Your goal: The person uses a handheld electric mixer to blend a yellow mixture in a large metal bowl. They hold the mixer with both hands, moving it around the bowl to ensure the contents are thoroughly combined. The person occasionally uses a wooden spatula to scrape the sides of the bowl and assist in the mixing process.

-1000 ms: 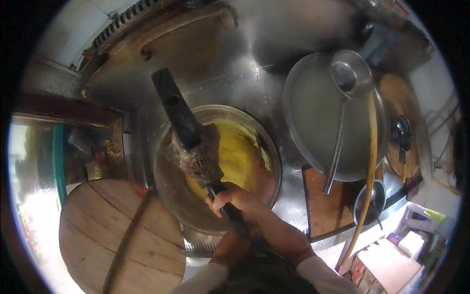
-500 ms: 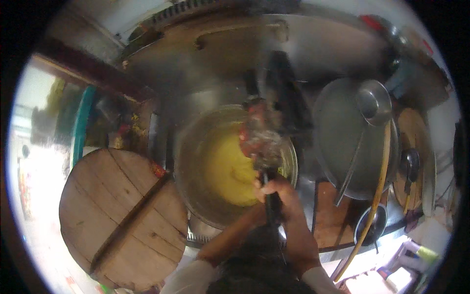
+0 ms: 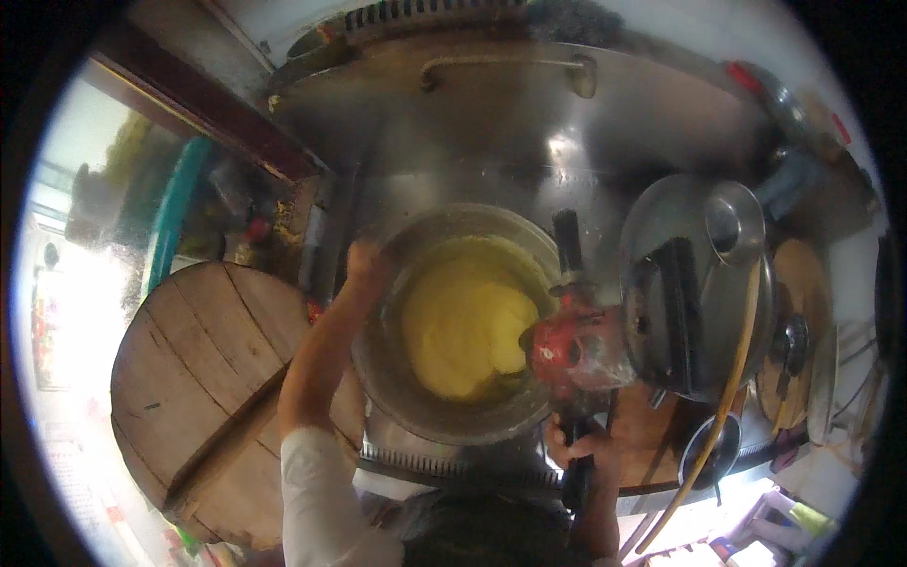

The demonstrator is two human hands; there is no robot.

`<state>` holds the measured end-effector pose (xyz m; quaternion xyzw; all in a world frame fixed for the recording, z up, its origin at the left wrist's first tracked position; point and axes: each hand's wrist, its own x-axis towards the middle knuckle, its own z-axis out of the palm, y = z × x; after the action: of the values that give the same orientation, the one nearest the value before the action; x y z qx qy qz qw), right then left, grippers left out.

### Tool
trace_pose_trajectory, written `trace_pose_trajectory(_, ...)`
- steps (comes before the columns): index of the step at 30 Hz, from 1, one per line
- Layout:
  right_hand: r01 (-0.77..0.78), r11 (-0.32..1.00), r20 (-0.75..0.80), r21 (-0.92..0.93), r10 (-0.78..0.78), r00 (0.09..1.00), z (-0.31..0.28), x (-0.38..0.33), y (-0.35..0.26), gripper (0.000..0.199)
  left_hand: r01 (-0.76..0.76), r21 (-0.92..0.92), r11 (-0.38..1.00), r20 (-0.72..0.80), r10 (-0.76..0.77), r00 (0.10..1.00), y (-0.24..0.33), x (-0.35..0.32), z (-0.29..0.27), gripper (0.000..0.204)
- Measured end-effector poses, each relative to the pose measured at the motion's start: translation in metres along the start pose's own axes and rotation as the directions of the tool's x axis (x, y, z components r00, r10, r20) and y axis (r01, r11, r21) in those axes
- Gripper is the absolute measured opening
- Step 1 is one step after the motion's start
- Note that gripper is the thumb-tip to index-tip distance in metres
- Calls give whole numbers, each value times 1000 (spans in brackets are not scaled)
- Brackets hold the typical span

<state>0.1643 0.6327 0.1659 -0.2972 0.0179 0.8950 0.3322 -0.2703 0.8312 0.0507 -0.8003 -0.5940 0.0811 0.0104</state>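
Observation:
A large metal pot (image 3: 402, 406) stands in front of me with a thick yellow mash (image 3: 453, 326) in it. At its upper left, my left hand (image 3: 367, 263) is closed on the rim, the fingers partly hidden. My right hand (image 3: 584, 444) is wrapped round a black handle of a red power mixer (image 3: 567, 348). The mixer lies tilted across the pot's right side, its front end over the mash. A second black handle points away from me, and the dark rear part reaches right, over a wide metal basin.
A round wooden lid (image 3: 213, 378) with a crossbar lies at the left. The basin (image 3: 652, 203) at the right holds cloudy liquid, with a metal ladle (image 3: 726, 227) and a long wooden stick (image 3: 732, 397) across it. Behind stands a metal backsplash with a pipe (image 3: 510, 62).
The mixer has swung from above the pot to its right side, in my right hand. My left hand has moved from beside the mixer to the pot's left rim. The view has shifted slightly.

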Motion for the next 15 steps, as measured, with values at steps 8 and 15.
trace_pose_trajectory(8,-56,995,26,-84,59,998,-10,9,22,53,-137,-152,979,62,148,987,101,155,44,22)
trace_pose_trajectory(15,-134,984,214,-116,157,964,-2,64,29,52,124,168,978,424,-185,886,-12,59,54,23)
